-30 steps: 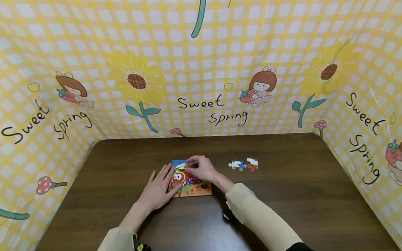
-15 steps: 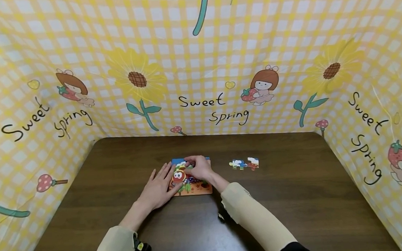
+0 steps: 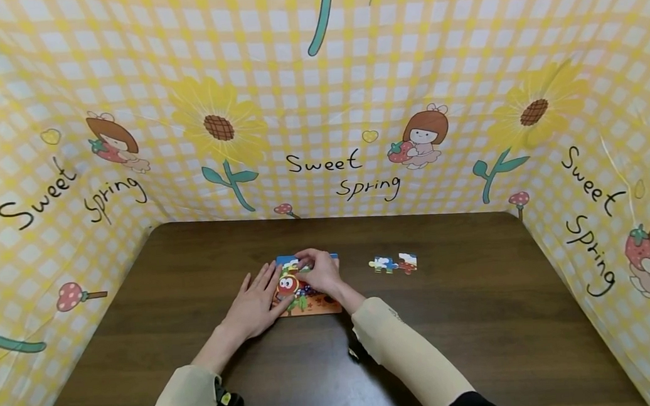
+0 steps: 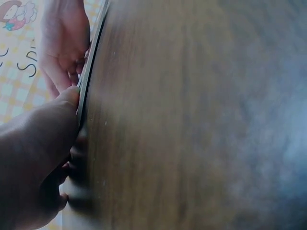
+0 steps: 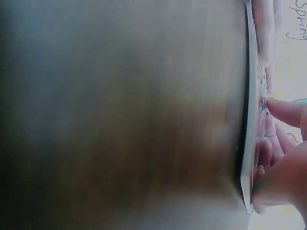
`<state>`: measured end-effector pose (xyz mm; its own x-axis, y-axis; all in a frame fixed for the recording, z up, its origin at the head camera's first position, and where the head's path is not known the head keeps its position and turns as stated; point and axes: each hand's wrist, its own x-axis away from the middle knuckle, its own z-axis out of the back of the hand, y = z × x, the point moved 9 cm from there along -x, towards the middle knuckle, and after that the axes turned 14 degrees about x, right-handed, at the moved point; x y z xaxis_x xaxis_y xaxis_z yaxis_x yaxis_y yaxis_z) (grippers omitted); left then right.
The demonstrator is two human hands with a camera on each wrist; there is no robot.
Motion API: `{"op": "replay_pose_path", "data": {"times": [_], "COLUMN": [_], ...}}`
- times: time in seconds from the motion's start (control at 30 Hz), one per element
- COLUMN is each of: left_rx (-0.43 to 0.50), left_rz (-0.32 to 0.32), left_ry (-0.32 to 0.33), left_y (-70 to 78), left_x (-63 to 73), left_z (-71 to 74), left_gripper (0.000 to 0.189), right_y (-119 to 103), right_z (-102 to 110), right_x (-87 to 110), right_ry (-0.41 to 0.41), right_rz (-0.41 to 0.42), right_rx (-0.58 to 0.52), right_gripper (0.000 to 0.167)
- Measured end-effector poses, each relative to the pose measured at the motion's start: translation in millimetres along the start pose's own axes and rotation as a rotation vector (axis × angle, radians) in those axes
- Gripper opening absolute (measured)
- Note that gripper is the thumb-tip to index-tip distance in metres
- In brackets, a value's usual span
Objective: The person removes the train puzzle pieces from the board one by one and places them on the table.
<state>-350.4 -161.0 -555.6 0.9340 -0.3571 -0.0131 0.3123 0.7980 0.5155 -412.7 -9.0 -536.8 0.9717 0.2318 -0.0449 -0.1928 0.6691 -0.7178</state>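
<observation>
A small picture puzzle board (image 3: 315,309) with a blue top, an orange bottom and a big-eyed red cartoon figure lies on the table. My left hand (image 3: 255,307) rests over its left side, fingers stretched and thumb across the lower left of the picture. Over the upper right part, my right hand (image 3: 324,273) bends its fingers down and pinches a puzzle piece (image 3: 304,269) at the picture, mostly hidden by the fingers. In the right wrist view, the right thumb (image 5: 283,111) touches the picture surface. The left thumb (image 4: 69,98) lies at the board's edge in the left wrist view.
Two loose puzzle pieces, a blue-and-white one (image 3: 384,265) and a red-brown-and-white one (image 3: 407,262), lie side by side right of the board. The dark wooden table (image 3: 453,332) is enclosed by a yellow checked cloth (image 3: 318,103) at the back and sides.
My right hand has shifted slightly within the upper part of the board, its forearm swinging a little to the left. The left hand and the loose pieces stay in place.
</observation>
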Motion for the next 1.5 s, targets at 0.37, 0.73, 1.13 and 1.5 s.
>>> {"op": "replay_pose_path", "data": {"times": [0.37,0.73,1.13,1.5], "left_rx": [0.013,0.021,-0.010,-0.009], "left_rz": [0.002,-0.007,0.039,0.037], "left_ry": [-0.014,-0.032,-0.062,-0.057], "left_y": [6.5,3.3,5.1,8.0], "left_x": [2.0,-0.1,1.4,1.6], "left_z": [3.0,5.0,4.2,2.8], "left_gripper": [0.087,0.090,0.088,0.087], "right_y": [0.1,-3.4,-1.7,2.7], "right_z": [-1.1,2.6,-2.2,-1.9], "right_x": [0.2,0.4,0.5,1.7], "right_ry": [0.037,0.044,-0.004,-0.013], "right_rz": [-0.029,-0.003,-0.007,-0.031], "right_rx": [0.020,-0.049,-0.100,-0.142], "right_gripper": [0.034,0.035,0.039,0.037]}}
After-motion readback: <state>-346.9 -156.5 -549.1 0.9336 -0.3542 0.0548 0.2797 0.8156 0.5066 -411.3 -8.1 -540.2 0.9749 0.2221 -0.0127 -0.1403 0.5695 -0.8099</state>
